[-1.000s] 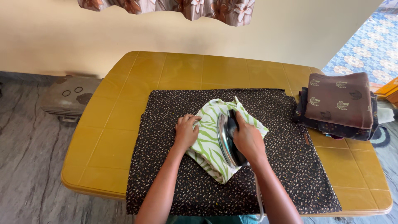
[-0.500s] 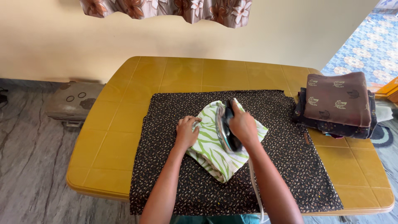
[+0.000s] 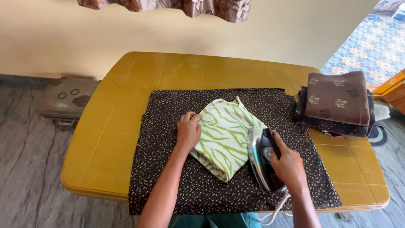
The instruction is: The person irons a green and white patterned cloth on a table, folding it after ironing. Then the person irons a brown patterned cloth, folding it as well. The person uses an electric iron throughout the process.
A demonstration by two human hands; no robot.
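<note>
Two hands work over a folded green-and-white striped cloth [image 3: 223, 137] that lies in the middle of a dark speckled cloth [image 3: 168, 177] spread on a yellow tiled table [image 3: 126, 114]. Pressing flat on the striped cloth's left edge, the left hand [image 3: 188, 131] has its fingers loosely curled and grips nothing. Curled tight around the black handle of an iron [image 3: 263, 158], the right hand [image 3: 289, 164] holds it on the dark cloth just right of the folded piece, its shiny soleplate edge touching or nearly touching that piece's corner. A white cord [image 3: 276, 211] trails from the iron's back toward the person. Near the table's right end sits a stack of folded fabrics [image 3: 337, 103], brown on top, well apart from the iron. Beyond the table stands a cream wall [image 3: 274, 33] with a flowered curtain hem [image 3: 168, 6] above; a grey box [image 3: 65, 101] rests on the grey stone floor [image 3: 29, 177] at left.
</note>
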